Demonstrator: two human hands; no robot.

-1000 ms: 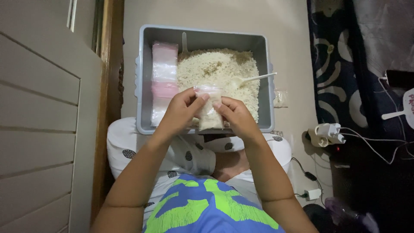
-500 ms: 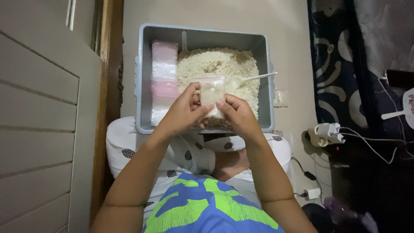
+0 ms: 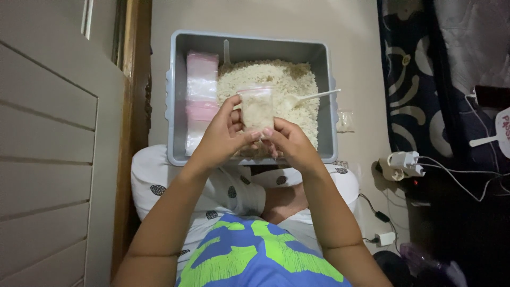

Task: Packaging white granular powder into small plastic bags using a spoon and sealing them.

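Both my hands hold up a small clear zip bag [image 3: 257,108] part-filled with pale rice. My left hand [image 3: 220,138] grips its left side and lower edge; my right hand [image 3: 289,144] pinches its bottom right. The bag hangs upright above a grey plastic tub [image 3: 176,101] that holds a heap of rice [image 3: 276,82]. A white plastic spoon [image 3: 311,96] lies on the rice at the right. A stack of empty clear bags with pink strips [image 3: 201,93] stands along the tub's left inner wall.
The tub rests against a white spotted cushion [image 3: 159,183] on my lap. A wooden door frame [image 3: 135,106] is on the left. A white plug adapter with cables [image 3: 401,162] and dark patterned fabric [image 3: 414,74] lie on the right.
My hands have raised the bag from low over the tub's near edge up to above the rice, and now hold it upright by its lower part.
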